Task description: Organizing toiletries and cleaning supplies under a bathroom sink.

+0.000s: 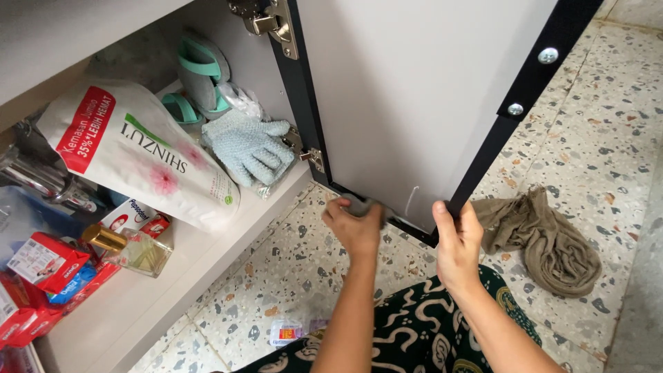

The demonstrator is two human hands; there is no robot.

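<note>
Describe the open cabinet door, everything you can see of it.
The cabinet door stands swung open over the speckled floor. Its inner face is smooth pale grey, framed by a black edge with two screw heads. Metal hinges join it to the cabinet. The right hand grips its lower corner; the left hand presses a small grey cloth against its bottom edge.

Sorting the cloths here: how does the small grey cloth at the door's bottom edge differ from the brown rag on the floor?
The small grey cloth is bunched in the left hand against the cabinet door; the brown rag lies loose on the terrazzo floor, untouched. The rag is far larger and olive-brown, not grey. Both are crumpled fabric.
</note>
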